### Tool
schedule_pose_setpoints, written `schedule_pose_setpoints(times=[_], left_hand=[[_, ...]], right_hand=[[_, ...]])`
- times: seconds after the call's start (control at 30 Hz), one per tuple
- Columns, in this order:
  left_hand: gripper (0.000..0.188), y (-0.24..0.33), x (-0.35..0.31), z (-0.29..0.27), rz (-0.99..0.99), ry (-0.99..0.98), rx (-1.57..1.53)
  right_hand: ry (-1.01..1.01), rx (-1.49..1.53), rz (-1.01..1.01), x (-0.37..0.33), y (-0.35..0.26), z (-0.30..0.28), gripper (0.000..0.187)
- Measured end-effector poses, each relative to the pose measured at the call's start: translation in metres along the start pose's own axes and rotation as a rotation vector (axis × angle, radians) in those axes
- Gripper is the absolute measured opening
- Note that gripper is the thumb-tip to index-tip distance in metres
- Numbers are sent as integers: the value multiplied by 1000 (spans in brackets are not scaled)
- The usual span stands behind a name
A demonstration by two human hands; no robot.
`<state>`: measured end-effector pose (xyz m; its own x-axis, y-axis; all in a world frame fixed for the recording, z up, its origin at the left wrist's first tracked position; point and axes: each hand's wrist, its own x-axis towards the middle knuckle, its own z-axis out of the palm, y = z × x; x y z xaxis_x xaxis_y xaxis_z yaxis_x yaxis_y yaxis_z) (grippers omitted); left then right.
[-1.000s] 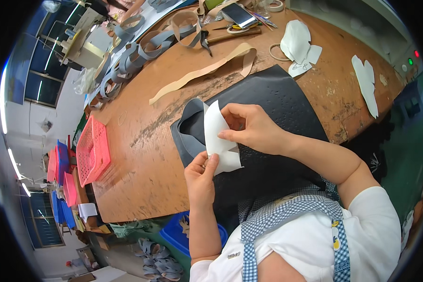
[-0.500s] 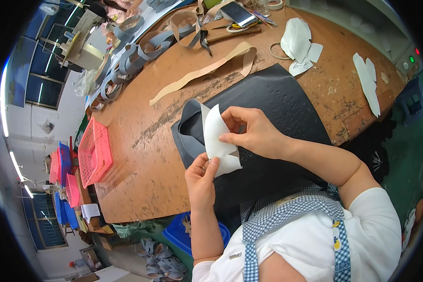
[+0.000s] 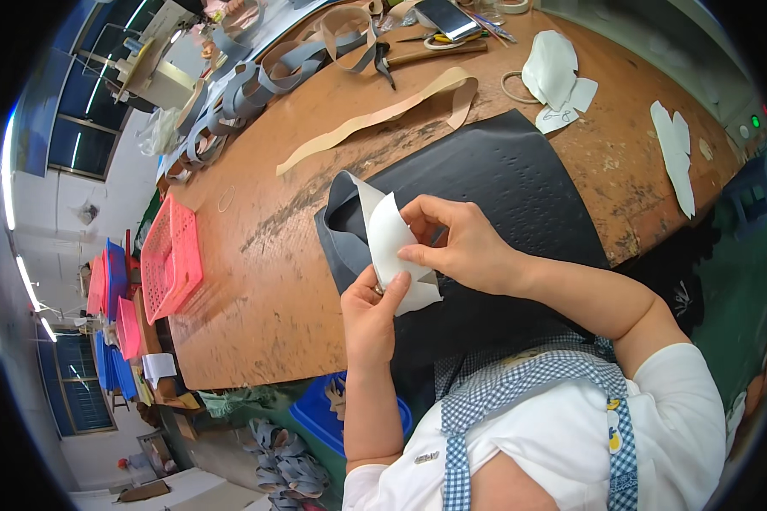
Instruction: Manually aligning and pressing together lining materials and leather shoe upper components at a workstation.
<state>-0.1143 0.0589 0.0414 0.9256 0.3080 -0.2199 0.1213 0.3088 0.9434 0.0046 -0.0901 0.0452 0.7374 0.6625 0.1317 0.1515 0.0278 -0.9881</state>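
Observation:
Between my hands is a curved white pattern piece, laid against a grey leather piece that curls into a loop on its left. With thumb and fingers my left hand pinches the lower end of both. My right hand grips the pattern's right edge between thumb and forefinger. Below them a black perforated mat covers the table's near part. The leather's far side is partly hidden behind the white piece.
A tan strip lies beyond the mat. Grey looped straps line the far left edge, near a hammer and a phone. White pattern pieces lie at the right. A pink basket stands at the left edge.
My left hand has shifted slightly up along the white pattern piece, its thumb now higher on it. My right hand keeps its pinch. The whole view has shifted a little.

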Motion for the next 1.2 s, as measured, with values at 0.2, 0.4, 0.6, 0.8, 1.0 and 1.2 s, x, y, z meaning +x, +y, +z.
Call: schedule_pose_setpoints(times=[0.2,0.4,0.6,0.8,1.0,1.2], left_hand=[[34,4,-1,3,-21,4,23],[37,3,-3,2,-1,-56,54],[43,2,-6,-3,4,-70,24],[46,2,-11,5,28,-44,72],[40,3,-12,-5,-71,-69,110],[36,38,-1,-39,-45,-184,541]], right_hand=[[58,83,5,14,11,-2,28],[71,109,38,15,14,0,28],[81,69,66,16,26,1,36],[125,719,563,21,22,1,59],[60,553,359,27,36,-8,68],[276,-51,76,30,51,-33,71]])
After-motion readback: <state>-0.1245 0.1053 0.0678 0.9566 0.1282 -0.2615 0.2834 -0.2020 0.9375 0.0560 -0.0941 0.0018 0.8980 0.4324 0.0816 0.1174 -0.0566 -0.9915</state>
